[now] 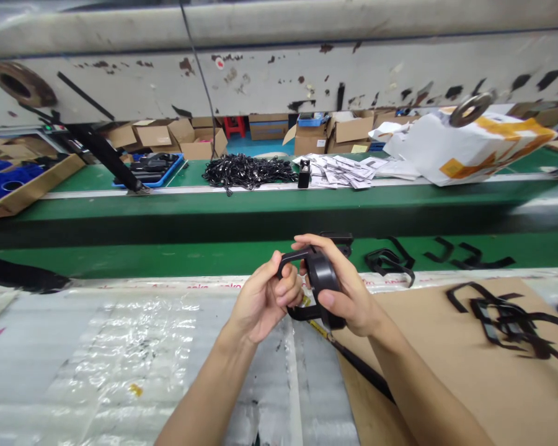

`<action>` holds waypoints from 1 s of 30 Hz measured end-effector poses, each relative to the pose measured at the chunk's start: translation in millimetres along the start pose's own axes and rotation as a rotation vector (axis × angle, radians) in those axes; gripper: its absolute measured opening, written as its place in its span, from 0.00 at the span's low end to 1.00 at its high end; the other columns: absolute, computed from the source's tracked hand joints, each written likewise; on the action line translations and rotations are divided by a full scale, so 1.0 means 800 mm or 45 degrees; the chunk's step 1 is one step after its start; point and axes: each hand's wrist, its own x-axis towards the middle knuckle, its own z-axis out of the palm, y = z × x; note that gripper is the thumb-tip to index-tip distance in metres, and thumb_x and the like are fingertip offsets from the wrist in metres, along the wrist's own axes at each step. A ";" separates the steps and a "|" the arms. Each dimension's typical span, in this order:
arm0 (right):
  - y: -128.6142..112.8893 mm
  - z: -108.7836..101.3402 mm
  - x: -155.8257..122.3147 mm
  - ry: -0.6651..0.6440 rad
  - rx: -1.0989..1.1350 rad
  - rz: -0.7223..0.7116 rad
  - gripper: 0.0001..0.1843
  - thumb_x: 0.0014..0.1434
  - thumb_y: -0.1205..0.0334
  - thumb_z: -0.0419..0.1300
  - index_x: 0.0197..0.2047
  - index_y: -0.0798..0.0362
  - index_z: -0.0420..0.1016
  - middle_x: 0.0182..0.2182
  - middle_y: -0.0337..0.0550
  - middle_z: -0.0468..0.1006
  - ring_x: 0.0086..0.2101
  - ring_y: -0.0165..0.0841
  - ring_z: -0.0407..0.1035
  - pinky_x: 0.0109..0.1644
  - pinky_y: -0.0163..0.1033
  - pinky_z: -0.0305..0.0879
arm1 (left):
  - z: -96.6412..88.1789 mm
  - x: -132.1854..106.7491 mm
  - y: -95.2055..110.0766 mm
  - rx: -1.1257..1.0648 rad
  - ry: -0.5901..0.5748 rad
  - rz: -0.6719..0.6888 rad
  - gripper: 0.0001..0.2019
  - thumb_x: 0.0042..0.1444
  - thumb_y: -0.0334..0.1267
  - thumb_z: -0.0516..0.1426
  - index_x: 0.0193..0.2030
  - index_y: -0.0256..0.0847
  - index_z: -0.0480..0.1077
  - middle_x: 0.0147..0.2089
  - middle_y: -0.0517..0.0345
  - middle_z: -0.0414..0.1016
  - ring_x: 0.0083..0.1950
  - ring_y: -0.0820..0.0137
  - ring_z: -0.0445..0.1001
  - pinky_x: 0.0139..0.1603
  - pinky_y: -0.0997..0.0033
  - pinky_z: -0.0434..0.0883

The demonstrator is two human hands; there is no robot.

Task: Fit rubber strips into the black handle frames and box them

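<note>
Above the front edge of the worktable, my left hand (pixel 268 298) is closed round one side of a black U-shaped bracket (pixel 294 256). My right hand (pixel 348 291) grips a thick, round black housing (pixel 323 282), thumb on the near side and fingers over the top. The bracket's arms meet the housing; whether they are fastened to it cannot be made out. Below the hands lies a long black rod-like item (pixel 360 367) with a yellow section towards its upper end. Part of it is hidden behind the housing and my right wrist.
Loose black brackets (pixel 390 260) lie on the green belt, and more brackets (pixel 506 319) on a cardboard sheet (pixel 413 353) at right. Plastic film (pixel 121 347) covers the table at left. Behind, a raised ledge holds black cords (pixel 251 170), white packets (pixel 341 170) and a white bag (pixel 428 148).
</note>
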 end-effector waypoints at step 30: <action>0.002 -0.006 0.005 0.233 -0.273 -0.155 0.48 0.58 0.31 0.67 0.72 0.49 0.62 0.66 0.57 0.68 0.61 0.54 0.69 0.64 0.59 0.71 | 0.006 0.007 -0.027 0.615 0.191 0.350 0.20 0.62 0.57 0.64 0.37 0.39 0.75 0.31 0.59 0.73 0.34 0.71 0.69 0.40 0.74 0.69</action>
